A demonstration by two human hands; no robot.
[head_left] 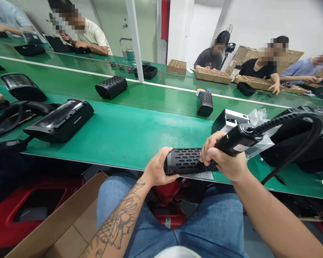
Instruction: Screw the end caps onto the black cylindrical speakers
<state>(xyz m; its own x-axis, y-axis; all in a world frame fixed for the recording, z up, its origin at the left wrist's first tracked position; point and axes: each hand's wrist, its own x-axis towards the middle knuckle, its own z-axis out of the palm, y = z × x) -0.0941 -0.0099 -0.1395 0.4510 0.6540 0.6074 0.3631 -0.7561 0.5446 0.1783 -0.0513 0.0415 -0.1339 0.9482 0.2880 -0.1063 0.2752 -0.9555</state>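
While L hand (158,169) grips the L end of a perf. blk housing (184,160) at the worktop's (129,136) front edge, R hand (228,161) is closed around a corded blk tool (236,139), lower end over housing's R part. 2nd perf. housing (205,104): just past worktop's far edge.

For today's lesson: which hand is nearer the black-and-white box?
Right: the right hand is just in front of the box; the left hand is farther left, on the black case.

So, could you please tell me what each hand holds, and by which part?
The left hand grips the perforated black housing by its left end; the right hand holds the black corded tool by the end away from its cord.
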